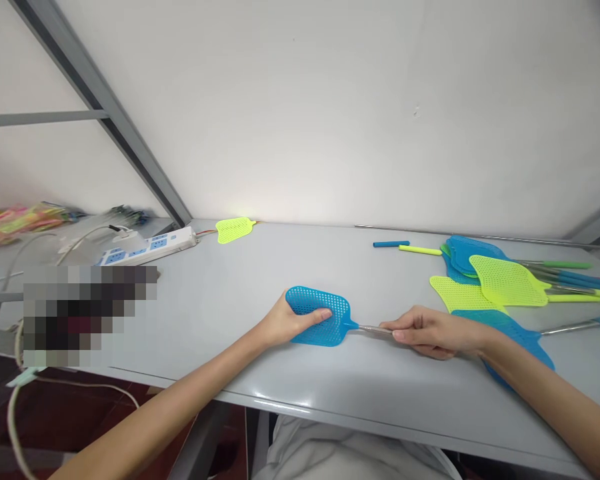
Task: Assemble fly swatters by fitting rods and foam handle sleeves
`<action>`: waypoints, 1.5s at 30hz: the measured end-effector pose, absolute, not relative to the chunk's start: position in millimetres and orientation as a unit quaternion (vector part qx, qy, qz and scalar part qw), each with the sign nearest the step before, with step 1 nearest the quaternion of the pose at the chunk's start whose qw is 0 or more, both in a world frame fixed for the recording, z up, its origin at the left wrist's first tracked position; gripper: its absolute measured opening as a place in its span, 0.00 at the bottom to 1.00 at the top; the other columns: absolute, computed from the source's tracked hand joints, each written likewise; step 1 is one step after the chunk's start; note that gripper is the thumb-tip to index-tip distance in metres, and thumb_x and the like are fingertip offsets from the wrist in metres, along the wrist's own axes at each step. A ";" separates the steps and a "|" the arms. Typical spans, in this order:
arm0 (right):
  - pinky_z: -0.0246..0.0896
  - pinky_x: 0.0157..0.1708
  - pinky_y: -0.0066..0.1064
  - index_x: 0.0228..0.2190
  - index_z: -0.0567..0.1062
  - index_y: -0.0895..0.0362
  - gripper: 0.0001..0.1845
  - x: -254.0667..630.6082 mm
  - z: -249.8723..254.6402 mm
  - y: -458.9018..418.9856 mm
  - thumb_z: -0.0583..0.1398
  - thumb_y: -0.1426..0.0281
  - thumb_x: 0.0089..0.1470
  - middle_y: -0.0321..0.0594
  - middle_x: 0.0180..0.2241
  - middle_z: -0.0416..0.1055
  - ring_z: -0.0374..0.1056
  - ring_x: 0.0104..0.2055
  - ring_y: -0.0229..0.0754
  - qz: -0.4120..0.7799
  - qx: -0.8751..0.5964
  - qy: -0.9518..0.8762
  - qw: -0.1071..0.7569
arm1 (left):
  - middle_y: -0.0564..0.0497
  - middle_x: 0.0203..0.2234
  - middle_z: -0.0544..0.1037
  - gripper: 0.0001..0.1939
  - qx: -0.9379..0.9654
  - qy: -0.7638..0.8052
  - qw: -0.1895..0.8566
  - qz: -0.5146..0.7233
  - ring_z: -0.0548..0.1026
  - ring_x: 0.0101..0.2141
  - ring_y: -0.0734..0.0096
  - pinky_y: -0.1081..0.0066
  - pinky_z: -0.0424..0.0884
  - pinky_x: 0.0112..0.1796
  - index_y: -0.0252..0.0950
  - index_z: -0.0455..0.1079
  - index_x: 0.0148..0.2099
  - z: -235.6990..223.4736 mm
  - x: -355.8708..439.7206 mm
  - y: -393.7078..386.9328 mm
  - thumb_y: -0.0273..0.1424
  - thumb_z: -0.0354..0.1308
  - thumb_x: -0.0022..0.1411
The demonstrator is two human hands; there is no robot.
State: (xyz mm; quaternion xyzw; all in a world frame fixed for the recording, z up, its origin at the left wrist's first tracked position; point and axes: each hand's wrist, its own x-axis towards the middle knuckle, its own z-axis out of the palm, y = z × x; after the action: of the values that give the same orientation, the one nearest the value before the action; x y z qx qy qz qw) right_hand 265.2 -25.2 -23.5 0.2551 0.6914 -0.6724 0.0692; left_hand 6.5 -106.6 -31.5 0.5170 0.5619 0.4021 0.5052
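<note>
A blue mesh fly swatter head (325,319) lies on the grey table (230,300) near its front edge. My left hand (290,321) grips the head's left side, thumb pressed on top of the mesh. My right hand (430,332) is closed around the thin metal rod (373,329) that meets the head's neck; the rest of the rod is hidden in my fingers.
A heap of blue and yellow-green swatters (495,283) with handles lies at the right. Loose blue (391,244) and yellow grip sleeves (420,251) lie behind. A lone yellow head (235,229) and a white power strip (150,248) sit at back left, against the wall.
</note>
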 end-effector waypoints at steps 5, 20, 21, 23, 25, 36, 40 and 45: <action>0.32 0.10 0.21 0.48 0.65 0.61 0.28 266.1 -22.9 -25.5 0.52 0.57 0.50 0.23 0.10 0.43 0.39 0.11 0.25 -0.654 0.265 0.705 0.072 | 0.49 0.28 0.78 0.12 0.500 0.556 0.529 0.402 0.75 0.30 0.64 0.67 0.72 0.33 0.35 0.72 0.31 -30.1 7.6 -105.5 0.38 0.60 0.46; 0.39 0.18 0.23 0.47 0.68 0.56 0.25 262.9 -19.1 -19.9 0.50 0.55 0.51 0.29 0.16 0.49 0.44 0.19 0.29 -0.529 0.273 0.802 0.045 | 0.49 0.31 0.77 0.13 0.404 0.494 0.638 0.431 0.74 0.33 0.65 0.63 0.69 0.38 0.34 0.70 0.35 -31.4 6.0 -100.3 0.34 0.61 0.46; 0.40 0.18 0.23 0.48 0.67 0.55 0.26 263.2 -18.9 -18.5 0.49 0.55 0.51 0.29 0.16 0.49 0.45 0.19 0.30 -0.520 0.276 0.807 0.050 | 0.48 0.32 0.77 0.13 0.401 0.489 0.642 0.434 0.74 0.33 0.64 0.62 0.69 0.38 0.34 0.70 0.36 -30.9 5.9 -99.9 0.34 0.61 0.47; 0.44 0.20 0.23 0.48 0.66 0.55 0.26 264.8 -17.1 -15.4 0.50 0.55 0.51 0.30 0.17 0.51 0.49 0.21 0.31 -0.501 0.285 0.816 0.050 | 0.47 0.33 0.77 0.14 0.395 0.476 0.651 0.440 0.74 0.34 0.63 0.61 0.69 0.39 0.33 0.70 0.37 -29.9 5.4 -99.1 0.34 0.60 0.48; 0.46 0.22 0.24 0.47 0.67 0.54 0.26 268.6 -13.6 -11.8 0.50 0.55 0.50 0.31 0.18 0.53 0.51 0.22 0.32 -0.483 0.299 0.821 0.049 | 0.46 0.34 0.77 0.14 0.387 0.468 0.658 0.445 0.74 0.35 0.62 0.60 0.69 0.39 0.33 0.69 0.38 -28.4 3.7 -98.0 0.34 0.60 0.49; 0.46 0.19 0.25 0.33 0.71 0.57 0.22 323.8 -7.4 24.2 0.52 0.52 0.47 0.30 0.15 0.50 0.48 0.19 0.32 -0.402 0.494 0.748 -0.187 | 0.41 0.41 0.74 0.19 0.311 0.445 0.661 0.518 0.73 0.39 0.57 0.58 0.67 0.42 0.33 0.66 0.45 -20.0 -20.0 -92.5 0.35 0.58 0.50; 0.46 0.19 0.26 0.32 0.70 0.58 0.22 338.3 -17.2 38.9 0.52 0.52 0.47 0.31 0.15 0.50 0.49 0.19 0.32 -0.371 0.527 0.721 -0.255 | 0.39 0.44 0.71 0.22 0.303 0.420 0.677 0.522 0.71 0.43 0.56 0.58 0.65 0.45 0.32 0.64 0.48 -18.9 -20.7 -92.3 0.35 0.57 0.52; 0.47 0.19 0.27 0.33 0.71 0.57 0.22 342.1 -28.1 47.4 0.52 0.52 0.47 0.31 0.16 0.53 0.50 0.18 0.32 -0.321 0.549 0.714 -0.293 | 0.40 0.43 0.73 0.23 0.279 0.447 0.664 0.531 0.71 0.42 0.56 0.59 0.67 0.44 0.32 0.65 0.48 -21.2 -22.5 -90.0 0.36 0.58 0.50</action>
State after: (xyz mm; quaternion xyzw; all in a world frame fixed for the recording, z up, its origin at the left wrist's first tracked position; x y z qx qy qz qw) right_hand 342.1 47.4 -28.1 0.5487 0.7145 -0.3206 -0.2927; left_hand -22.5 -90.0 -21.2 0.2792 0.4468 0.5305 0.6641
